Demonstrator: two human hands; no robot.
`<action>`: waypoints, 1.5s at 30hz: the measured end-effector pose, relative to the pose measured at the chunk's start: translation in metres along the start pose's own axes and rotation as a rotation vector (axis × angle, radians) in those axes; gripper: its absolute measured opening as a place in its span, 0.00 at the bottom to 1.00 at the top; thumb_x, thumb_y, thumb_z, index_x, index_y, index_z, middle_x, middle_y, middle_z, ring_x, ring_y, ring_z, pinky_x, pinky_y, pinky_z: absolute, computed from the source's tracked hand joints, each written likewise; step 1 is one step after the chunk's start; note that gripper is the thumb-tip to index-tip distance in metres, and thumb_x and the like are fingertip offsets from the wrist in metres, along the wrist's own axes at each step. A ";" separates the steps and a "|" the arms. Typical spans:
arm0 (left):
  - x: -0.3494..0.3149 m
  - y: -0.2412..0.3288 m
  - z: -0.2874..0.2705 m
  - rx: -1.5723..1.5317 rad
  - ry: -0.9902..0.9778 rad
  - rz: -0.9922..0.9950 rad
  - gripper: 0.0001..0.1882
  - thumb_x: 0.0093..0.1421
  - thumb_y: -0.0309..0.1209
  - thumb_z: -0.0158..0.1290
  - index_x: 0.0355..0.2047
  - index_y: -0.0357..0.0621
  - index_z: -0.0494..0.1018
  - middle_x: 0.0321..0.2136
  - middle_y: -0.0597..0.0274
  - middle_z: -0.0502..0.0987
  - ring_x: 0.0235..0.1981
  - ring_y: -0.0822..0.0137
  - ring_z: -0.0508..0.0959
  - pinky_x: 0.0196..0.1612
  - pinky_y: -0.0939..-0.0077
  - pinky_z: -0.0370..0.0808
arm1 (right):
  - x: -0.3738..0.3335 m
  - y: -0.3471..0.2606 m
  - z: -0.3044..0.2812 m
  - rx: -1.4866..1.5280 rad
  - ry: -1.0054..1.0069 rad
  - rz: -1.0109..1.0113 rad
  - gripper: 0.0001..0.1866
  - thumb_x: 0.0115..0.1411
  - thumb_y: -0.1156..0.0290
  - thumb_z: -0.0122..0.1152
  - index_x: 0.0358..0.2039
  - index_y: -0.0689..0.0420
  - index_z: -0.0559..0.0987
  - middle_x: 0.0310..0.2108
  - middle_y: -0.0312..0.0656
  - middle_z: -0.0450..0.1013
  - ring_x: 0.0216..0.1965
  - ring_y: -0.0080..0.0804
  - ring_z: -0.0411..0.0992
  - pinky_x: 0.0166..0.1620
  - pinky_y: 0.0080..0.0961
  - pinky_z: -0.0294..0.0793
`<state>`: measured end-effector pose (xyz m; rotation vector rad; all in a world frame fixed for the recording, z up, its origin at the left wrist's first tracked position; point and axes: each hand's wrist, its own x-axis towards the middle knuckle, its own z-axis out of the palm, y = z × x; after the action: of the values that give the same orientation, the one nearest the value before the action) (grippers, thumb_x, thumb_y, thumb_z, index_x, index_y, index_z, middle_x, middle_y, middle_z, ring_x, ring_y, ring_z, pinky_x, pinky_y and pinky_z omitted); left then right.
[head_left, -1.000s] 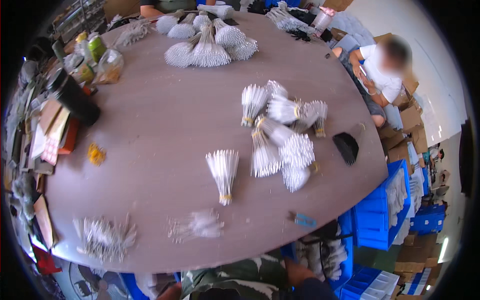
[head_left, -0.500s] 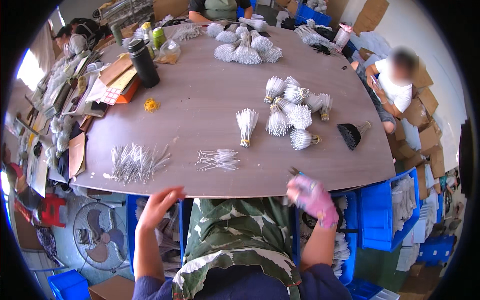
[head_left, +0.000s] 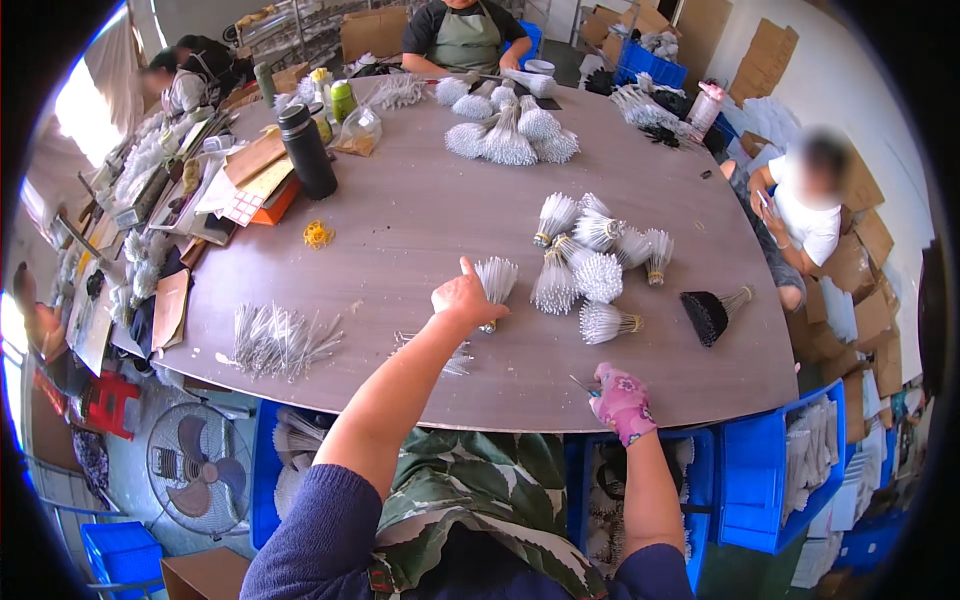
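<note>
My bare left hand (head_left: 460,300) reaches over the table to a bundle of thin white brushes (head_left: 497,277) with a banded lower end. Its index finger and thumb are spread at the bundle's left side, and whether they touch it cannot be told. Partly behind my left forearm lies a small pile of loose wire brushes (head_left: 457,360). In a pink flowered glove, my right hand (head_left: 622,400) is closed near the table's front edge, round a small tool with a thin metal tip (head_left: 580,384). The tool's handle is hidden in the glove.
Several banded white bundles (head_left: 600,277) and one black bundle (head_left: 705,318) stand at the right. Loose white brushes (head_left: 280,340) lie left, yellow rubber bands (head_left: 318,235) behind them. A black flask (head_left: 306,155) stands farther back. Blue crates (head_left: 755,480) line the front edge. People sit around.
My left hand has moved from the table's front edge forward and right to the single white bundle. My right hand stays near the front edge with the tool. The view has shifted slightly.
</note>
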<state>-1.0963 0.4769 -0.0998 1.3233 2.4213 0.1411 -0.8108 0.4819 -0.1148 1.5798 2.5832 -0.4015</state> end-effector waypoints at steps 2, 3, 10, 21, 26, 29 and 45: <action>0.002 -0.003 0.003 -0.069 -0.013 -0.027 0.58 0.37 0.57 0.60 0.58 0.31 0.48 0.37 0.52 0.76 0.38 0.59 0.77 0.42 0.70 0.72 | 0.001 -0.001 0.004 0.045 0.026 -0.042 0.16 0.44 0.69 0.62 0.35 0.57 0.73 0.33 0.47 0.73 0.33 0.45 0.73 0.38 0.35 0.72; 0.001 -0.006 0.006 -0.136 -0.026 -0.047 0.56 0.37 0.53 0.62 0.58 0.32 0.49 0.37 0.52 0.76 0.38 0.59 0.77 0.42 0.71 0.72 | 0.001 -0.002 0.006 0.094 0.053 -0.076 0.16 0.45 0.70 0.61 0.36 0.58 0.73 0.33 0.45 0.74 0.31 0.43 0.74 0.37 0.34 0.72; -0.141 -0.070 0.029 -1.116 -0.193 0.372 0.32 0.49 0.29 0.59 0.53 0.34 0.60 0.37 0.56 0.75 0.38 0.72 0.75 0.42 0.79 0.71 | 0.007 -0.013 -0.023 1.330 -0.354 -0.126 0.12 0.52 0.74 0.54 0.39 0.60 0.72 0.31 0.38 0.70 0.23 0.25 0.70 0.28 0.21 0.70; -0.199 -0.132 0.138 -1.731 -0.357 0.167 0.24 0.58 0.25 0.49 0.54 0.36 0.56 0.48 0.60 0.67 0.50 0.72 0.66 0.53 0.77 0.63 | -0.043 -0.115 0.049 1.251 -0.510 -0.229 0.32 0.47 0.75 0.66 0.53 0.61 0.64 0.34 0.35 0.69 0.32 0.17 0.66 0.32 0.14 0.67; -0.193 -0.136 0.145 -1.669 -0.333 0.279 0.29 0.52 0.24 0.55 0.54 0.37 0.57 0.47 0.59 0.68 0.50 0.70 0.66 0.54 0.75 0.63 | -0.058 -0.149 0.060 1.126 -0.317 -0.243 0.33 0.45 0.80 0.66 0.53 0.60 0.64 0.35 0.35 0.69 0.30 0.17 0.66 0.33 0.14 0.68; -0.181 -0.135 0.150 -1.527 -0.303 0.362 0.28 0.50 0.25 0.58 0.52 0.39 0.62 0.45 0.62 0.71 0.48 0.72 0.69 0.53 0.75 0.64 | -0.060 -0.156 0.067 0.940 -0.186 -0.358 0.34 0.41 0.73 0.70 0.51 0.62 0.66 0.33 0.36 0.70 0.22 0.14 0.61 0.25 0.13 0.63; -0.171 -0.141 0.163 -1.590 -0.381 0.485 0.23 0.52 0.27 0.57 0.49 0.40 0.66 0.46 0.63 0.71 0.48 0.72 0.69 0.54 0.74 0.63 | -0.052 -0.157 0.053 1.009 -0.301 -0.234 0.29 0.46 0.81 0.61 0.51 0.62 0.66 0.34 0.37 0.71 0.19 0.12 0.60 0.25 0.13 0.64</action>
<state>-1.0640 0.2429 -0.2402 0.8616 0.9286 1.3940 -0.9290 0.3551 -0.1270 1.1838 2.4032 -2.0127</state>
